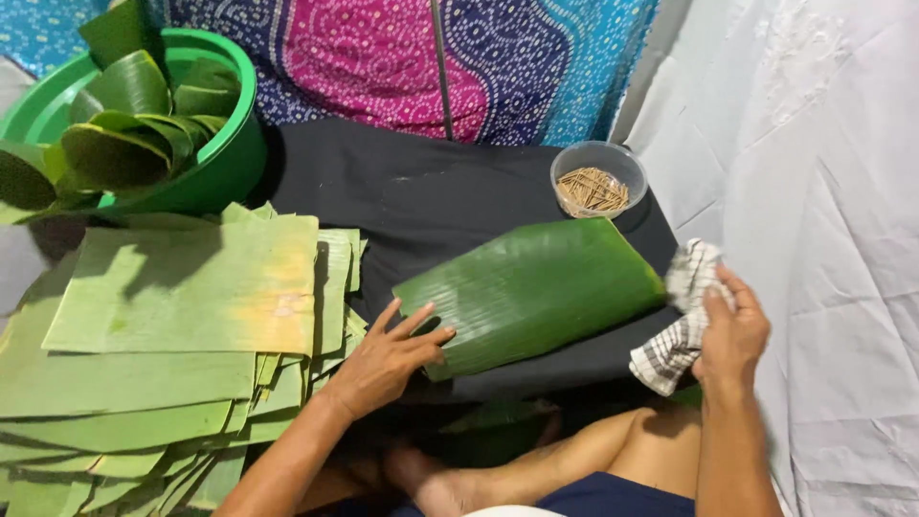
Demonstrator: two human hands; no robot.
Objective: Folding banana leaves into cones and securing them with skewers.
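In the head view, the left hand [388,356] lies open, fingers spread, pressing flat on the near left end of a dark green banana leaf piece [531,292]. That leaf lies slanted on a black cloth [421,191], its right end higher in the frame and reaching the cloth's right edge.

The right hand [732,335] is closed around a checked rag [682,321], white with dark lines, held just beside the right end of the leaf. Part of the rag hangs below the fist.

Behind the leaf, near the far right corner of the black cloth, stands 1 clear plastic bowl [598,163] holding thin wooden sticks [592,190].

To the left, a stack of cut leaf sheets [182,287], paler and yellowish green, lies fanned out in many layers, just beside the left hand. Behind the stack sits a green basin [225,158] filled with rolled or folded dark leaves [124,124].

A patterned fabric [383,57] in pink, purple and blue hangs at the back, and a white sheet [823,191] covers the right side. The person's bare legs [536,469] are folded at the lower edge of the frame.
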